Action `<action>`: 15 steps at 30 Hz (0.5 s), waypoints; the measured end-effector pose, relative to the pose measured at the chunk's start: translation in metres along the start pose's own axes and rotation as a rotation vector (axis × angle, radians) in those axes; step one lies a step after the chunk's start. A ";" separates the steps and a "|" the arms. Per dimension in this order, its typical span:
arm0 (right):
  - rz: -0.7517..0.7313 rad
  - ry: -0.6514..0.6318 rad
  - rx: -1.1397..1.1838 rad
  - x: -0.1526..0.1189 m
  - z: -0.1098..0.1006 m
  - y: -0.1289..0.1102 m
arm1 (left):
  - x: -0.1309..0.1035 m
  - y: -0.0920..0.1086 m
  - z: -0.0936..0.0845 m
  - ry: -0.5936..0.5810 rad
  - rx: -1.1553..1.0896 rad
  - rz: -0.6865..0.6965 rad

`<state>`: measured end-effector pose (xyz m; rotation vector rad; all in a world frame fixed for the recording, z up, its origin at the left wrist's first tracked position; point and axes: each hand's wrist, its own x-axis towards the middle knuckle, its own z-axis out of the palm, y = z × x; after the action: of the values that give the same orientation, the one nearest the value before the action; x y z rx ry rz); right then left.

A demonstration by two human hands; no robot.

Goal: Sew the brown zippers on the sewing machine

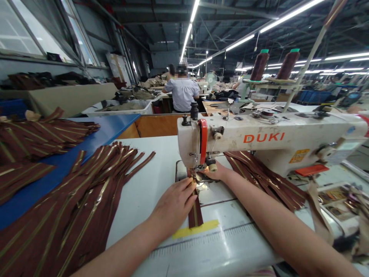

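Observation:
A brown zipper [196,215] with gold-coloured teeth lies lengthwise under the needle area of a white sewing machine [265,132]. My left hand [176,199] presses on it, thumb and fingers drawn together just in front of the presser foot [195,175]. Behind and right of the foot is my right hand [215,171], its fingers bent in towards the zipper's far part. The machine's head covers most of those fingertips, so what they pinch is hidden. The zipper's near end reaches a strip of yellow tape [211,226] on the machine table [144,169].
Loose brown zippers [95,192] are heaped on the left, with another pile [43,134] on a blue surface [115,125]. More zippers [268,179] lie beneath the machine arm. A tray of small parts [336,204] sits right. A person [182,92] sits ahead.

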<state>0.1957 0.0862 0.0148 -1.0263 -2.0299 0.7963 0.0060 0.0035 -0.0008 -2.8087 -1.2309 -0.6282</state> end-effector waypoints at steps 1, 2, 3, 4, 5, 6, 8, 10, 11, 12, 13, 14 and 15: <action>-0.004 -0.001 0.002 0.000 0.001 -0.001 | 0.001 0.000 0.000 -0.003 0.000 0.003; -0.006 0.000 0.003 0.000 0.001 -0.001 | 0.002 0.000 0.000 -0.005 0.000 0.005; -0.007 0.002 0.002 0.000 0.002 -0.002 | 0.003 0.000 0.000 -0.007 0.000 0.007; -0.007 0.005 0.001 0.000 0.002 -0.002 | 0.004 0.001 -0.001 -0.007 -0.002 0.008; -0.006 0.009 0.000 0.000 0.003 -0.002 | 0.004 0.001 -0.001 -0.006 -0.007 0.008; -0.004 0.011 -0.003 0.001 0.003 -0.002 | 0.005 0.001 -0.001 -0.003 -0.013 0.007; 0.001 0.012 -0.010 0.001 0.002 -0.002 | 0.005 0.001 -0.001 0.002 -0.026 0.005; 0.006 0.014 -0.021 0.000 0.002 -0.001 | 0.005 0.001 0.000 0.002 -0.035 0.007; 0.009 0.016 -0.027 0.000 0.001 -0.001 | 0.005 0.000 0.000 0.001 -0.038 0.008; 0.012 0.019 -0.032 0.000 0.001 -0.001 | 0.005 0.000 0.000 0.001 -0.041 0.009; 0.014 0.023 -0.037 0.000 0.001 -0.001 | 0.005 0.000 0.000 0.000 -0.045 0.009; 0.017 0.027 -0.042 0.000 0.001 0.000 | 0.005 -0.001 0.000 -0.001 -0.049 0.011; 0.019 0.032 -0.046 0.000 0.001 0.000 | 0.005 -0.001 0.000 -0.002 -0.051 0.010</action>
<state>0.1945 0.0862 0.0142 -1.0788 -2.0226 0.7412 0.0087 0.0079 0.0013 -2.8552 -1.2170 -0.6664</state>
